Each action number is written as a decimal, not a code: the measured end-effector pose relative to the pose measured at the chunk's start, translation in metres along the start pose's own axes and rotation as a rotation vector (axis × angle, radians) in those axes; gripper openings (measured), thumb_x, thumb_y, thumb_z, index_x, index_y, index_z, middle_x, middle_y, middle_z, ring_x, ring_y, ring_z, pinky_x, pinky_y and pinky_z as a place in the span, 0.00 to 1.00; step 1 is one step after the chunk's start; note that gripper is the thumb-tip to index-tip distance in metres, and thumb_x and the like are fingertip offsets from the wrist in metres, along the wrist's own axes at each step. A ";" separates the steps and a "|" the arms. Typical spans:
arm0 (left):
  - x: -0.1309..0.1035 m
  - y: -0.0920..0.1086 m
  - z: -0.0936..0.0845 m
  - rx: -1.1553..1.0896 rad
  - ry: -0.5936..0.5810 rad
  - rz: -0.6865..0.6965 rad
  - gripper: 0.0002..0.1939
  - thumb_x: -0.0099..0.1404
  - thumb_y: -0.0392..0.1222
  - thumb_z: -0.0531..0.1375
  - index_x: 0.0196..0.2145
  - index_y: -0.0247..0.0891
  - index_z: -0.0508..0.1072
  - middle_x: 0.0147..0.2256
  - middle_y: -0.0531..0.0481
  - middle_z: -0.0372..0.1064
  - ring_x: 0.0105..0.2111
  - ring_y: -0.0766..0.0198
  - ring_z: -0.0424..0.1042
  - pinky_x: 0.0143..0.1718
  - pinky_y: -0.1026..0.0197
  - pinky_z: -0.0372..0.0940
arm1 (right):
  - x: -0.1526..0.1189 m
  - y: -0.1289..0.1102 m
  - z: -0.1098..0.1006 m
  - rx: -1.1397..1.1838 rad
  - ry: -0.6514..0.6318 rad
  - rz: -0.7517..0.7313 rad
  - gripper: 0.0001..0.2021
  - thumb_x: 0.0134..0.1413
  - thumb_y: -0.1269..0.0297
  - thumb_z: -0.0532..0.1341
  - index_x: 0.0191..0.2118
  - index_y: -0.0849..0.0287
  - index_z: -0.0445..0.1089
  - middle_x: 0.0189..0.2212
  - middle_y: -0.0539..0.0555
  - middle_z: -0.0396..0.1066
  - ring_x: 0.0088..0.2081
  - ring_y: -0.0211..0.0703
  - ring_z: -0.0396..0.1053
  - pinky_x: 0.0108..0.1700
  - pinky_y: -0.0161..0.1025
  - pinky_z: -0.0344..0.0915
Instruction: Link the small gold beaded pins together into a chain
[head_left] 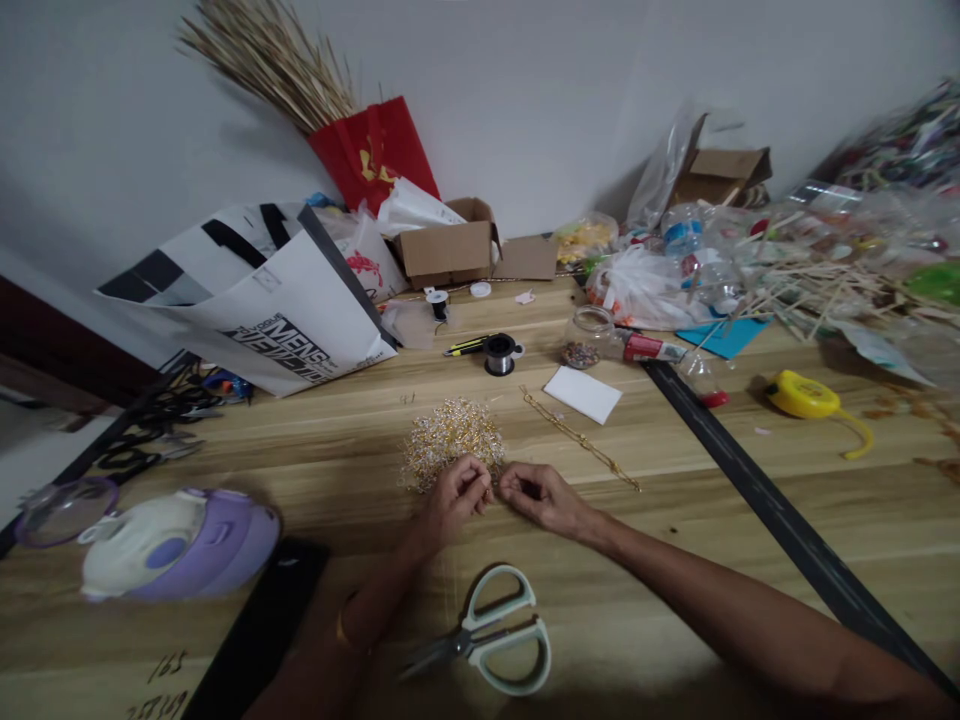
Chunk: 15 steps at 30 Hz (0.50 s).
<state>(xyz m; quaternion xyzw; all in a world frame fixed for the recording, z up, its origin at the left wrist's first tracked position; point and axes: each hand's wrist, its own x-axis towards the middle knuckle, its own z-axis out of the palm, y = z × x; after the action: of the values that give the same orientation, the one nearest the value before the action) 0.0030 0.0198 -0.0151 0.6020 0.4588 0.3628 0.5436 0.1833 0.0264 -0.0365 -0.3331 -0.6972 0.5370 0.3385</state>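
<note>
A loose heap of small gold and silvery beaded pieces (454, 440) lies on the wooden table. My left hand (459, 495) is at the heap's near edge, fingers curled and pinched together. Just to its right, my right hand (541, 495) has thumb and fingertips pressed together, close to the left fingertips. Whatever lies between the fingers of either hand is too small to name. Scissors with pale handles (511, 632) rest below the hands, blades towards the left. A thin gold chain (577, 435) stretches over the table beyond my right hand.
Behind the heap are a wire spool (499, 354), a white card (583, 394) and a bead jar (583, 345). A yellow tape measure (804, 394) lies right, past a dark strip. Left are a paper bag (300, 310), a purple-white bottle (184, 545) and a black phone-like object (262, 625).
</note>
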 end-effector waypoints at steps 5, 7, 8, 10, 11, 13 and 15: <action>0.000 -0.003 0.000 0.024 -0.003 -0.023 0.13 0.56 0.49 0.58 0.27 0.35 0.64 0.20 0.56 0.62 0.19 0.72 0.61 0.21 0.69 0.58 | 0.000 -0.002 0.000 -0.004 0.033 0.014 0.14 0.56 0.54 0.57 0.31 0.62 0.65 0.21 0.46 0.58 0.23 0.33 0.53 0.24 0.31 0.49; 0.000 -0.005 0.000 0.030 -0.015 -0.022 0.12 0.56 0.48 0.59 0.27 0.35 0.64 0.20 0.56 0.61 0.19 0.71 0.61 0.21 0.69 0.58 | 0.000 -0.003 0.000 -0.014 0.027 0.013 0.15 0.57 0.53 0.56 0.32 0.62 0.65 0.21 0.46 0.58 0.23 0.33 0.53 0.24 0.31 0.49; 0.000 -0.006 0.000 0.035 -0.025 -0.022 0.12 0.56 0.47 0.59 0.27 0.35 0.64 0.20 0.56 0.61 0.19 0.71 0.61 0.21 0.68 0.58 | 0.000 -0.003 -0.001 -0.022 0.022 0.009 0.15 0.57 0.52 0.56 0.33 0.62 0.65 0.22 0.47 0.58 0.23 0.33 0.53 0.24 0.31 0.49; 0.000 -0.006 0.000 0.072 -0.043 -0.008 0.10 0.56 0.45 0.59 0.27 0.35 0.65 0.21 0.56 0.61 0.20 0.71 0.61 0.22 0.68 0.58 | -0.001 -0.003 -0.001 -0.052 0.012 -0.008 0.16 0.58 0.52 0.55 0.32 0.62 0.65 0.22 0.47 0.59 0.23 0.33 0.53 0.25 0.31 0.50; -0.001 -0.005 0.001 0.106 -0.049 0.005 0.09 0.56 0.44 0.58 0.27 0.35 0.65 0.21 0.56 0.61 0.21 0.71 0.61 0.23 0.68 0.57 | -0.001 -0.003 -0.001 -0.074 0.009 -0.018 0.16 0.59 0.53 0.54 0.32 0.62 0.65 0.22 0.47 0.59 0.24 0.33 0.54 0.25 0.31 0.50; -0.001 -0.003 0.002 0.184 -0.056 0.038 0.08 0.56 0.42 0.58 0.26 0.34 0.66 0.21 0.55 0.60 0.22 0.71 0.60 0.24 0.68 0.56 | -0.002 -0.003 -0.001 -0.128 0.003 -0.039 0.16 0.60 0.54 0.53 0.31 0.63 0.65 0.22 0.47 0.59 0.25 0.34 0.55 0.27 0.31 0.51; -0.003 0.000 0.003 0.254 -0.058 0.069 0.06 0.57 0.40 0.57 0.26 0.34 0.67 0.22 0.55 0.61 0.23 0.70 0.60 0.24 0.68 0.55 | -0.003 -0.002 -0.001 -0.186 -0.002 -0.067 0.16 0.62 0.55 0.51 0.30 0.63 0.65 0.23 0.48 0.60 0.25 0.34 0.55 0.28 0.32 0.52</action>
<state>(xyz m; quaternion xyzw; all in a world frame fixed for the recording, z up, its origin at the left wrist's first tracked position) 0.0049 0.0164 -0.0156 0.6915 0.4642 0.3026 0.4634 0.1851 0.0241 -0.0348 -0.3390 -0.7552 0.4587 0.3231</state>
